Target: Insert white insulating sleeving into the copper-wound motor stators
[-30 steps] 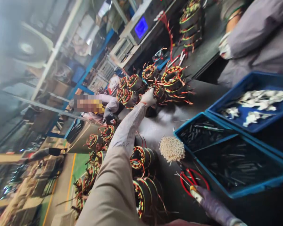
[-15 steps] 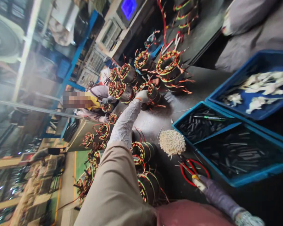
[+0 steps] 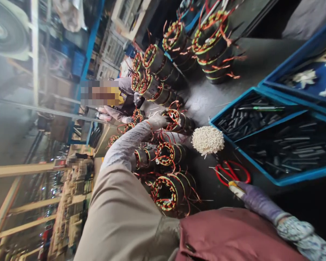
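Observation:
My left hand (image 3: 158,121), in a whitish glove, grips the upper rim of a wire-wound motor stator (image 3: 186,124) with red leads. Part of its fingers is hidden. Other stators stand close by, one (image 3: 170,154) just below in the picture and a larger one (image 3: 165,194) nearer my body. At the lower right my right hand (image 3: 240,189), gloved in purple with yellow at a fingertip, rests against red-handled scissors (image 3: 247,174). Its fingers are pressed together, and a thin rod seems to run from them. I cannot make out what they hold.
A round bundle of thin white tubes (image 3: 208,140) lies mid-table. Blue bins (image 3: 277,182) hold dark tube pieces and a green pen-like item (image 3: 268,108); another blue tray (image 3: 271,78) holds white scraps. More stators (image 3: 213,54) stand beyond. A person (image 3: 125,87) works across the table.
My left hand has drawn the stator away from the far group, closer to the stators near me. The view has shifted; my right hand stays by the scissors.

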Action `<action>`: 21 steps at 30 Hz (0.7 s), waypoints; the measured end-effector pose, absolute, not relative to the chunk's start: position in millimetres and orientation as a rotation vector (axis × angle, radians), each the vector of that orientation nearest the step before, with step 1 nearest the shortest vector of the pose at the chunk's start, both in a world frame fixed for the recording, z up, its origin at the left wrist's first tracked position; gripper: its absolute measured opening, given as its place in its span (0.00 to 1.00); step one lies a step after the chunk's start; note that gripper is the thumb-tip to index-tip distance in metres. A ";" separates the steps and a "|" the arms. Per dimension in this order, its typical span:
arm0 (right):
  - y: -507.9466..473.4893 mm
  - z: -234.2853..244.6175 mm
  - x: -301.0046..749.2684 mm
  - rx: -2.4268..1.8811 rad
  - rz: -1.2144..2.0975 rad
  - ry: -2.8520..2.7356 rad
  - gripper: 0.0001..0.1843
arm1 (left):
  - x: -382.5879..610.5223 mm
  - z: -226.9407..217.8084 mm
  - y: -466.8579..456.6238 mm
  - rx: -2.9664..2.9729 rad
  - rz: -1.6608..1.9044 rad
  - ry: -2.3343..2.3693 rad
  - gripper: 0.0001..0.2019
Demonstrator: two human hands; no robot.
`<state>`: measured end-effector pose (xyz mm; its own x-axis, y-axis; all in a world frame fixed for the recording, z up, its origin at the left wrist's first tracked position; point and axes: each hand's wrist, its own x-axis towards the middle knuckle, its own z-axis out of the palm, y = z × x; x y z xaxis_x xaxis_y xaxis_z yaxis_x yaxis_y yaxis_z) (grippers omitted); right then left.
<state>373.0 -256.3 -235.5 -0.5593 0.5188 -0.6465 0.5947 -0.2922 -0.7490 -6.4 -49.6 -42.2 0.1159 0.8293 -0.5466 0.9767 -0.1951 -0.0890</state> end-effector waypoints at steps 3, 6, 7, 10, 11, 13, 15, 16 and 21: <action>-260.9 -233.1 372.4 1.402 -2.047 1.812 0.19 | -9.7 -28.3 -58.9 2.011 -0.779 1.712 0.12; -263.0 -230.4 371.3 1.368 -2.045 1.803 0.17 | -8.1 -15.7 -74.9 1.821 -0.715 1.752 0.08; -262.8 -228.8 371.1 1.366 -2.055 1.792 0.17 | -5.6 -14.1 -81.7 1.735 -0.624 1.792 0.08; -261.3 -221.1 368.8 1.393 -2.130 1.723 0.16 | 9.4 -23.8 -98.8 1.513 -0.285 1.926 0.17; -260.9 -217.8 367.0 1.405 -2.171 1.709 0.17 | 16.2 -31.6 -101.8 1.481 -0.229 1.981 0.19; -260.8 -210.2 361.4 1.426 -2.244 1.704 0.19 | 29.5 -50.0 -103.1 1.457 -0.262 2.107 0.19; -261.3 -202.3 354.5 1.424 -2.303 1.683 0.23 | 38.9 -66.1 -100.3 1.461 -0.433 2.205 0.19; -261.7 -198.6 351.2 1.422 -2.329 1.650 0.25 | 40.9 -71.5 -98.5 1.485 -0.531 2.226 0.18; -262.8 -188.9 341.5 1.433 -2.394 1.590 0.28 | 22.9 -67.6 -91.8 1.894 -0.857 1.955 0.20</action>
